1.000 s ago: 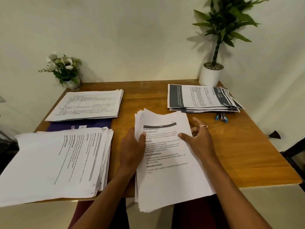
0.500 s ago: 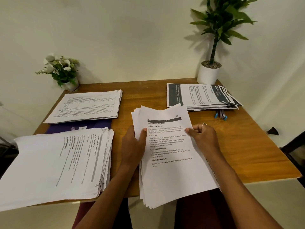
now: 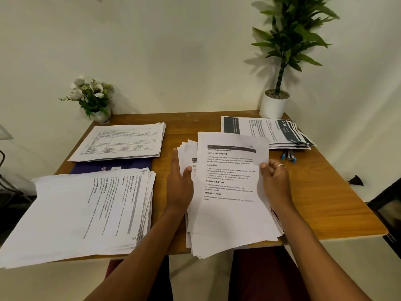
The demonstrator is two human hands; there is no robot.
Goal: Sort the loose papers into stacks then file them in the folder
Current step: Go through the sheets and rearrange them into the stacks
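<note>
pile of loose papers [image 3: 217,235] lies at near edge of table [image 3: 325,203], overhanging toward me. my right hand [image 3: 274,181] pinches right edge of top sheet [image 3: 230,181], thumb on printed face, other fingers curled behind; sheet raised off pile. my left hand [image 3: 180,183] rests flat on pile's left side, fingers straight, thumb spread toward sheet. near left stack [image 3: 76,209] also overhangs edge. far left stack [image 3: 119,140] lies on purple folder [image 3: 112,166]. far right stack [image 3: 260,131] sits beside white plant pot [image 3: 274,105].
</note>
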